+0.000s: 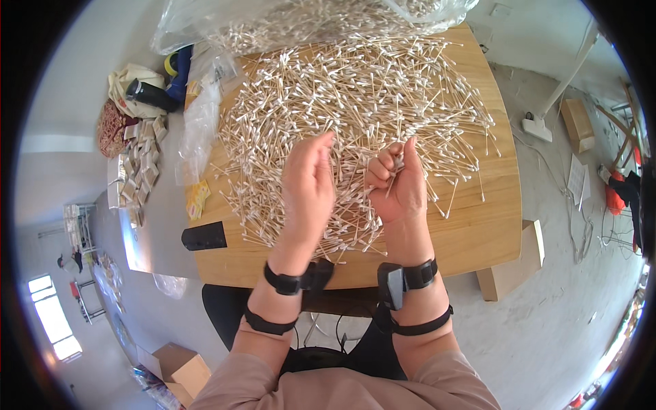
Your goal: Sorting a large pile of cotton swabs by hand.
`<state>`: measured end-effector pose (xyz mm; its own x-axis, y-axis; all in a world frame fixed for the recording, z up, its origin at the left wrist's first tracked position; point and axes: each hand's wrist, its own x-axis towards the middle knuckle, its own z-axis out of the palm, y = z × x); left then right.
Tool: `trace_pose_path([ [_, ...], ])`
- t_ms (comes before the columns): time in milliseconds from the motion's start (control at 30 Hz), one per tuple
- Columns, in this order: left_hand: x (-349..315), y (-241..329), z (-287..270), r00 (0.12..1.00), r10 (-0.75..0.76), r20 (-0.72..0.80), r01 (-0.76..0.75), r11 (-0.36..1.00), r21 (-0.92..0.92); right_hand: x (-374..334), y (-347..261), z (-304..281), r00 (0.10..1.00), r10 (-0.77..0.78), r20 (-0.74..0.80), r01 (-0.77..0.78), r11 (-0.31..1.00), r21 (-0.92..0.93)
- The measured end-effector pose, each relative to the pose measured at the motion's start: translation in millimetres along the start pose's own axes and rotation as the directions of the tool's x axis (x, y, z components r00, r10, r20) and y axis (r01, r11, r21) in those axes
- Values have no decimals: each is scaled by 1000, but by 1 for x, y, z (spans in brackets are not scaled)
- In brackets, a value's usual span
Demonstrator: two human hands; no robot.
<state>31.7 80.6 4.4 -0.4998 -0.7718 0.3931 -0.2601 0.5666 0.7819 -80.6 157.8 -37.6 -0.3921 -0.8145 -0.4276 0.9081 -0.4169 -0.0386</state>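
Observation:
A wide heap of loose cotton swabs (294, 89) with white tips and wooden sticks covers much of the wooden table (478, 232). My left hand (309, 181) hovers over the heap's near part, back toward me. Its fingers are extended and slightly bent at the tips, with nothing visible in them; the palm side is largely hidden. Beside it on the right, my right hand (402, 179) is closed, fingers curled toward the palm and thumb pointing up. A cotton swab (391, 183) shows between its fingers; how many it holds cannot be seen. Black straps with small devices circle both forearms.
A clear plastic bag (321, 24) of swabs lies at the far edge. To the left are crumpled plastic (198, 133), a yellow packet (197, 199), a black case (204, 236), a dark bottle (152, 95) and stacked small packs (141, 164). Cardboard boxes (512, 263) stand on the floor.

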Motion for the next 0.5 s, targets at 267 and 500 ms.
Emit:
trace_pose_path([
  [267,40,-60,1,807,160,569,-375,882,284,-2,-4,6,987,-155,-35,148,978,-148],
  [500,92,-82,2,880,146,452,-356,831,426,-1,-13,4,981,-152,-122,145,987,-63],
])
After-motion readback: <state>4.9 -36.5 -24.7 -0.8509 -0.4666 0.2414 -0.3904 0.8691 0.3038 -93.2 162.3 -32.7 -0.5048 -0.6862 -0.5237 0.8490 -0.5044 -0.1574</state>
